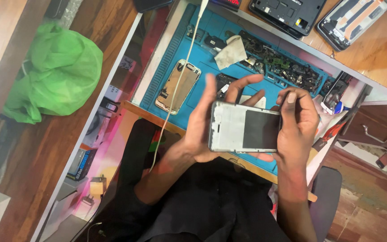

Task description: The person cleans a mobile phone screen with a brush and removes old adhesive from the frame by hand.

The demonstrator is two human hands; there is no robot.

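Both hands grip an opened phone [245, 130] mid-frame: left hand [202, 127] cradles its left end, right hand [296, 127] pinches its right edge, above the blue mat [202, 76].

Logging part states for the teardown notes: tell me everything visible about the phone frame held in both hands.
The phone frame is a flat rounded rectangle with a silvery, metal-looking rim. Its left part is pale grey with small cut-outs; a dark rectangular panel covers the right part. It lies lengthwise, face toward the camera, above the blue work mat. The left hand cradles its left end; the right hand clasps the right end, thumb at the top edge.
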